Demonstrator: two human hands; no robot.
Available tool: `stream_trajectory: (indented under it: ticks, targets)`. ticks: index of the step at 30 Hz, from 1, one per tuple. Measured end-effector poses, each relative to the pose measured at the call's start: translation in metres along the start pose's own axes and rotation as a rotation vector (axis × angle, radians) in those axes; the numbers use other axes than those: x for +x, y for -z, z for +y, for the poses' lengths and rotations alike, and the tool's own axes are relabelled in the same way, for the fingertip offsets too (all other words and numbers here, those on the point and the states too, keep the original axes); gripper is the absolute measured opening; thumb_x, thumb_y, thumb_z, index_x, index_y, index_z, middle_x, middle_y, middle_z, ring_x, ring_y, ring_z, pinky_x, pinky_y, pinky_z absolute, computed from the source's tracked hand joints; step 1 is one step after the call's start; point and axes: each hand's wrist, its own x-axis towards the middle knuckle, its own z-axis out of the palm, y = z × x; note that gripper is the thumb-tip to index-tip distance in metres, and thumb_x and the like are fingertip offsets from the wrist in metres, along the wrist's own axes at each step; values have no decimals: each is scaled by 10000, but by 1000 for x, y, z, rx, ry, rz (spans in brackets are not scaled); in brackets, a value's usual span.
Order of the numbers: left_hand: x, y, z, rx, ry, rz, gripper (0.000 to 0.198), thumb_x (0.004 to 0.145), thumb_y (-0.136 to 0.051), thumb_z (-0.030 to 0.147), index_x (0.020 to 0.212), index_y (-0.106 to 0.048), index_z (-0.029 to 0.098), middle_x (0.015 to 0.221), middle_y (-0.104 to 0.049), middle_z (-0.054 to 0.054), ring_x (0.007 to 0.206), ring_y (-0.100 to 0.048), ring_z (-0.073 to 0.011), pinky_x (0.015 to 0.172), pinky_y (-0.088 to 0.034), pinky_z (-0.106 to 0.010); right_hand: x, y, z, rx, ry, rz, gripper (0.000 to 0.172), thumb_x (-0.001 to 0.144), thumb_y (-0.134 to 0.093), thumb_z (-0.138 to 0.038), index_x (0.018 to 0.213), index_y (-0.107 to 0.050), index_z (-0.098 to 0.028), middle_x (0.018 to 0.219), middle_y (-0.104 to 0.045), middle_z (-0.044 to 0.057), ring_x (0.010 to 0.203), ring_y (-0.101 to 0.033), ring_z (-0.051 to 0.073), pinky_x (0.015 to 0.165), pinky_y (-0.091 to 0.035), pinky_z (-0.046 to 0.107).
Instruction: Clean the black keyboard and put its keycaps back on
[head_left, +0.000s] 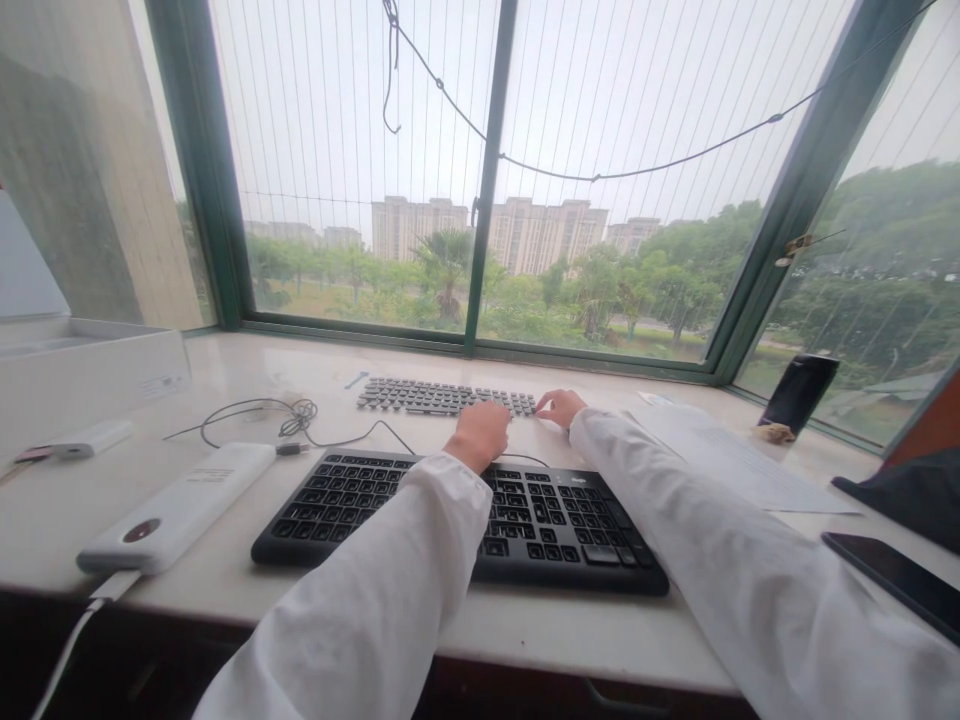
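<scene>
A black keyboard [360, 500] lies on the pale window counter [225, 380] close to me. Beyond it, loose grey keycaps [435, 397] are laid out in rows. Both arms in white sleeves reach over the keyboard to those rows. My left hand [480, 432] hangs curled at the right end of the keycaps, its fingers hidden behind the knuckles. My right hand [561, 406] pinches thumb and finger together at the rows' right edge, on something too small to name.
A white power bank [180, 508] with a cable lies at the left, beside a coiled black wire [289, 415] and a white box [82, 375]. Paper sheets [720, 455], a dark cup [799, 392] and a phone [892, 580] are at the right.
</scene>
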Motion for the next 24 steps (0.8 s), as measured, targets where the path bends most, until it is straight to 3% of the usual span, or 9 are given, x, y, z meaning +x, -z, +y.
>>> stream_trajectory:
  ticks: [8, 14, 20, 24]
  targets:
    - [2, -1, 0, -8, 11, 20, 285, 879, -562, 300, 1102, -693, 179, 1082, -690, -161, 1059, -641, -252, 929, -489, -342, -1, 0, -3, 15, -18, 62, 263, 789, -697, -416, 954, -757, -221, 913, -719, 49, 864, -651, 177, 802, -489, 275]
    - [1, 0, 1, -8, 23, 21, 311, 883, -565, 325, 1137, -681, 188, 1086, -687, -157, 1078, -632, -250, 943, -481, -337, 0, -1, -4, 3, -13, 71, 245, 755, -715, -402, 905, -786, -222, 888, -734, 56, 858, -653, 186, 766, -479, 258]
    - [0, 1, 1, -4, 26, 22, 305, 887, -561, 329, 1134, -680, 195, 1079, -686, -151, 1070, -634, -247, 933, -485, -332, 0, -2, -6, 14, -27, 77, 348, 725, -718, -511, 896, -787, -217, 945, -740, 84, 905, -654, 209, 794, -485, 275]
    - [0, 1, 1, 1, 25, 27, 292, 886, -558, 321, 1115, -685, 193, 1078, -686, -151, 1056, -639, -247, 924, -489, -334, 0, -3, -10, 6, -43, 91, 305, 725, -730, -477, 882, -787, -221, 923, -742, 85, 888, -658, 207, 780, -486, 269]
